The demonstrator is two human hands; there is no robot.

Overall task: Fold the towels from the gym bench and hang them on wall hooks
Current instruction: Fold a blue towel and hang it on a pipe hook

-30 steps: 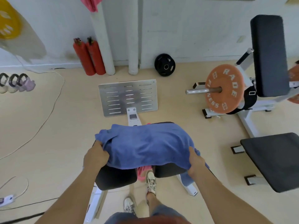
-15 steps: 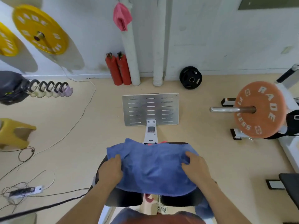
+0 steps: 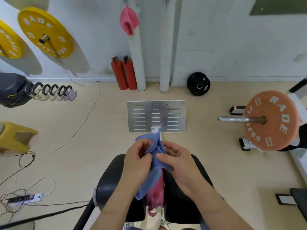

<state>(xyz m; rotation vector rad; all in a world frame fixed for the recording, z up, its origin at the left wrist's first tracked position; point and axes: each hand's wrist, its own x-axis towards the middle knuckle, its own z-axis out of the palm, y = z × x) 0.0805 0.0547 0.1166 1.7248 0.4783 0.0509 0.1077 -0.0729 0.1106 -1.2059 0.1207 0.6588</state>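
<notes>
blue towel (image 3: 155, 161) bunched between both hands above bench (image 3: 109, 185).

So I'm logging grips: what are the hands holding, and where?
Both the left hand and right hand pinch the blue towel near its bunched upper edge.

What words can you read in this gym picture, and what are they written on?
"RADE" on top and "FITNESS" below, partly blocked by the bar: orange weight plate on the right.
"RADE" on top and "FITNESS" below, tilted and a bit blurred: big yellow weight plate on the wall.
Second yellow plate at the left edge: white letters, cut off and too blurred to read.
Black plate by the wall: no readable writing.
</notes>
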